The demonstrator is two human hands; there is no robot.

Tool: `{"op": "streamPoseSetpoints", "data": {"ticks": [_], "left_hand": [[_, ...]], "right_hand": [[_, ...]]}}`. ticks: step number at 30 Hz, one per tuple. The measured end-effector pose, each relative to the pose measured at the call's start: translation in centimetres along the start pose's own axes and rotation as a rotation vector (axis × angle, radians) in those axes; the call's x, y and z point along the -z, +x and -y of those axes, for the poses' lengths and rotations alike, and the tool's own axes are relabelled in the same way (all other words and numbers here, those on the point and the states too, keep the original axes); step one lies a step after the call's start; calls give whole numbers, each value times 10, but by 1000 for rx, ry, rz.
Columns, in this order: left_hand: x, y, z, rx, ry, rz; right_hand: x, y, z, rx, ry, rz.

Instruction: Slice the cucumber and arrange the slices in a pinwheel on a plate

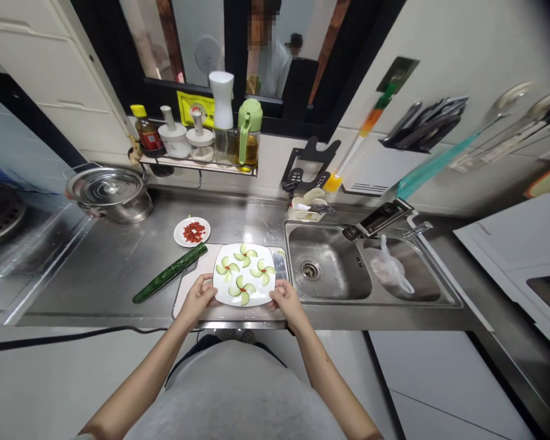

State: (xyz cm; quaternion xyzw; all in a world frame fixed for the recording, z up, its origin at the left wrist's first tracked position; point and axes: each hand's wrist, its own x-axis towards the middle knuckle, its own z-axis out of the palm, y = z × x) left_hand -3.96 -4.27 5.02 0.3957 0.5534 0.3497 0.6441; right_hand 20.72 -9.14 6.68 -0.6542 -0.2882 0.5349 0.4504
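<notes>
A square white plate (244, 274) bears several pinwheels of pale green cucumber slices with red bits at their centres. My left hand (200, 297) grips its left edge, and my right hand (285, 300) pinches the right edge. Beneath the plate lies a pale cutting board (183, 299); a knife blade (280, 266) shows in part beside the plate's right side. A dark green cucumber piece (170, 272) slants from the steel counter onto the board's left corner. Behind it, a small white dish (178, 234) holds chopped red pieces.
A double steel sink (330, 260) with a black faucet (378, 220) is on the right, a plastic bag (390, 269) in its far basin. A lidded pot (128, 205) stands back left. Bottles and jars line a wall rack (197, 164). A person shows behind the window.
</notes>
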Motion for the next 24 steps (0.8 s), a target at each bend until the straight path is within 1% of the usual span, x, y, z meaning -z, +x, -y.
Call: {"op": "streamPoseSetpoints", "data": {"ticks": [4,7,9,12,14,16,17,19,20,22,23,24], "left_hand": [[1,-9,-11,-17,-34,18],[2,-17,-17,-15,-21,-10],[0,-22,-19,-19,-19,-19],[-8,-30,-20,-38,-32,-9],[-15,-34,-18,-41,-39,12],[-24,-36,-14,-21,-69,64],[-28,-37,-12,-1,-90,111],[-37,-38,-8,37,-122,247],[-42,-38,-7,50,-119,336],[-48,-38,-4,11,-79,509],[-50,-38,-4,-21,-37,559],[-52,-36,-4,-49,6,590]], "right_hand": [[-2,-10,10,35,21,-32],[-5,-17,11,45,40,-65],[-9,-21,9,41,93,-99],[-20,-23,5,7,256,-147],[-27,-22,3,-9,354,-149],[-28,-21,-1,-12,412,-158],[-25,-22,-4,-12,432,-180],[-9,-29,-11,-13,444,-275],[4,-37,-15,-24,441,-341],[40,-62,-21,-46,414,-447],[60,-77,-23,-32,362,-486],[80,-94,-23,13,271,-487]]}}
